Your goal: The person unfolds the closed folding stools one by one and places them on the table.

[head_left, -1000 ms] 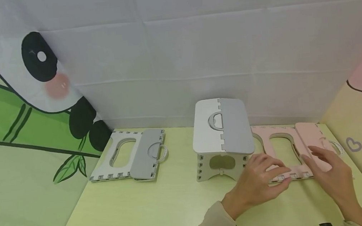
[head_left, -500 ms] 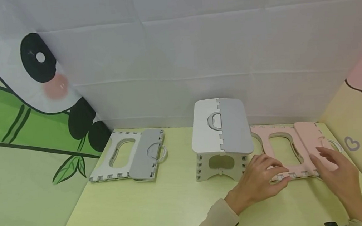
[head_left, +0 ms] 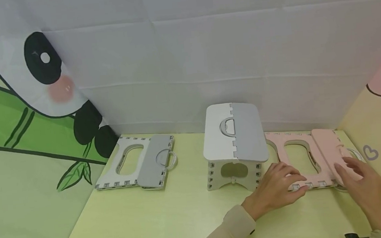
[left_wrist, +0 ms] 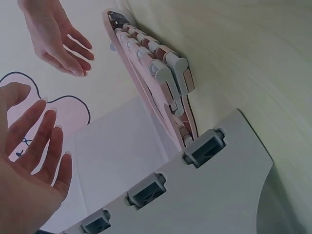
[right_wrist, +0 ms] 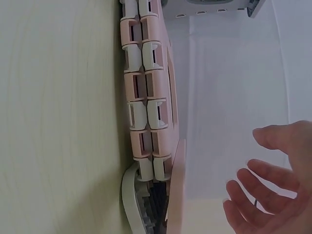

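A pink folding step stool [head_left: 327, 148] lies folded flat on the table at the right, its hinge edge towards me. My left hand [head_left: 279, 187] is held over its near left part, fingers loosely bent; the left wrist view shows that hand [left_wrist: 36, 161] apart from the stool, holding nothing. Over the stool's near right end is my right hand [head_left: 366, 183], thumb and fingers spread. In the right wrist view a gap separates this hand [right_wrist: 273, 190] from the pink stool [right_wrist: 158, 87]. Just left of my left hand stands an unfolded white and grey step stool [head_left: 249, 132].
Another white and grey step stool [head_left: 153, 162] lies folded flat at the table's left. Behind the pale yellow-green table [head_left: 145, 221] hangs a white cloth [head_left: 178, 59] with a cartoon print at the left. A black object [head_left: 352, 236] shows at the bottom edge, near the right sleeve.
My right hand has shifted right along the pink stool and a little nearer to me. My left hand has moved slightly to the right. The stools have stayed in place.
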Demonstrator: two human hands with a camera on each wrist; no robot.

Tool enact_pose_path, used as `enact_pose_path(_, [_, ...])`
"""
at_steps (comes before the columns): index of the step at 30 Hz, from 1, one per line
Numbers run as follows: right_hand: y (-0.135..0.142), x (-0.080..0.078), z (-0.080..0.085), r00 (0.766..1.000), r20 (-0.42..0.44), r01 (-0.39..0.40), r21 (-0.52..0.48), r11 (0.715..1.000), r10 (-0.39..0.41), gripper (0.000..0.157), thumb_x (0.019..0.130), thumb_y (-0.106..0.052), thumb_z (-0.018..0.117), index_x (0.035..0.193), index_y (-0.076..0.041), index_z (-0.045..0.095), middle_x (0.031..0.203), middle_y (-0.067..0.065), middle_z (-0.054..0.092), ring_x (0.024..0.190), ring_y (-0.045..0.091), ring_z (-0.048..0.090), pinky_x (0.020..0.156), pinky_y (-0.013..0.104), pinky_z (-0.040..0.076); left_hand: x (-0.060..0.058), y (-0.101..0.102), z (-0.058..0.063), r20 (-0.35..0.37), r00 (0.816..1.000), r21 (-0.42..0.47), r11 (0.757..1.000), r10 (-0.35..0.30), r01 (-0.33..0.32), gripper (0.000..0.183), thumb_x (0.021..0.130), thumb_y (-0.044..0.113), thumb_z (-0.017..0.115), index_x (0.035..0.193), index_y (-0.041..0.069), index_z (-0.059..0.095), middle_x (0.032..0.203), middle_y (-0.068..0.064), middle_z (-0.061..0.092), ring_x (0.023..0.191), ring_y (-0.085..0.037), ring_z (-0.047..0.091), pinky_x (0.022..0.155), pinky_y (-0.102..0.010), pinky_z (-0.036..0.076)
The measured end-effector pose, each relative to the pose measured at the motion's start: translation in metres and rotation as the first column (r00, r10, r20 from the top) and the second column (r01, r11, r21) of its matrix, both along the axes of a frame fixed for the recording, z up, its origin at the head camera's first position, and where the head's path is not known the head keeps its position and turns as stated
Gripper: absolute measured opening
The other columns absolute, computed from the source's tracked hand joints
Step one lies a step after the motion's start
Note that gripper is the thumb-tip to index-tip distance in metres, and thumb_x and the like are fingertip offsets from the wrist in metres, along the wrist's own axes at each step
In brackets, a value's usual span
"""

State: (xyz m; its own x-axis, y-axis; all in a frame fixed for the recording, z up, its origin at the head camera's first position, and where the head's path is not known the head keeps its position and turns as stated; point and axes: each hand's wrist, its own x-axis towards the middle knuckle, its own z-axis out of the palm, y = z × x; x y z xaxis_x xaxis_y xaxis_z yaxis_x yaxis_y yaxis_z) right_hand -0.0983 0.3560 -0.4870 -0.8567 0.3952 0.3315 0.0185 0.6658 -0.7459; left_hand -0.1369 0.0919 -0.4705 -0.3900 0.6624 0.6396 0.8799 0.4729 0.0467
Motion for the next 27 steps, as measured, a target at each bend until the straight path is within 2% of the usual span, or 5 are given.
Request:
enact_pose_path(6, [0.002, 0.000, 0.000, 0.998, 0.007, 0.059, -0.032, 0.998, -0.059, 0.040, 0.093, -0.025, 0.077, 0.125, -0.001, 0.070, 0.097, -0.042, 0.048, 0.089, -0.021, 0.045, 0.075, 0.005, 0.034, -0.004, 0.006, -0.005, 0.051, 0.999, -0.016, 1.000, -0.014, 0.014, 0.021, 0.096, 0.038, 0.073, 0.108, 0.024, 0.080, 0.108, 0.009, 0.073, 0.105, -0.008, 0.061, 0.102, -0.017, 0.042])
enact_pose_path(11, [0.004, -0.001, 0.000, 0.995, 0.045, 0.094, -0.042, 0.995, -0.092, 0.042, 0.094, -0.027, 0.076, 0.125, -0.001, 0.069, 0.097, -0.041, 0.047, 0.089, -0.021, 0.043, 0.075, 0.006, 0.033, -0.006, 0.011, -0.010, 0.087, 0.996, -0.019, 1.000, -0.019, 0.021, 0.021, 0.095, 0.038, 0.075, 0.108, 0.023, 0.080, 0.108, 0.009, 0.073, 0.105, -0.009, 0.062, 0.100, -0.017, 0.043])
enact_pose_path(18, [0.008, -0.004, 0.001, 0.987, 0.087, 0.138, -0.045, 0.989, -0.134, 0.045, 0.094, -0.028, 0.076, 0.128, 0.000, 0.067, 0.101, -0.035, 0.049, 0.088, -0.020, 0.042, 0.076, 0.004, 0.034, -0.008, 0.017, -0.016, 0.079, 0.997, -0.064, 0.998, 0.010, -0.005, 0.023, 0.096, 0.042, 0.072, 0.110, 0.026, 0.080, 0.108, 0.011, 0.072, 0.105, -0.006, 0.061, 0.097, -0.015, 0.043])
enact_pose_path(23, [0.013, -0.006, -0.001, 0.987, 0.072, 0.148, -0.054, 0.988, -0.144, 0.045, 0.094, -0.026, 0.075, 0.128, 0.002, 0.067, 0.099, -0.037, 0.047, 0.087, -0.021, 0.042, 0.076, 0.003, 0.034, -0.008, 0.019, -0.017, 0.042, 0.999, -0.092, 0.995, 0.029, -0.025, 0.025, 0.097, 0.045, 0.070, 0.112, 0.027, 0.079, 0.110, 0.012, 0.071, 0.106, -0.004, 0.059, 0.096, -0.013, 0.042])
enact_pose_path(27, [0.016, -0.006, -0.001, 0.986, 0.092, 0.141, -0.043, 0.989, -0.137, 0.047, 0.094, -0.028, 0.074, 0.130, 0.002, 0.066, 0.101, -0.032, 0.050, 0.087, -0.020, 0.041, 0.075, 0.005, 0.033, -0.009, 0.023, -0.017, 0.045, 0.998, -0.115, 0.993, 0.036, -0.031, 0.027, 0.097, 0.047, 0.069, 0.114, 0.028, 0.078, 0.112, 0.013, 0.071, 0.106, -0.003, 0.058, 0.096, -0.012, 0.041])
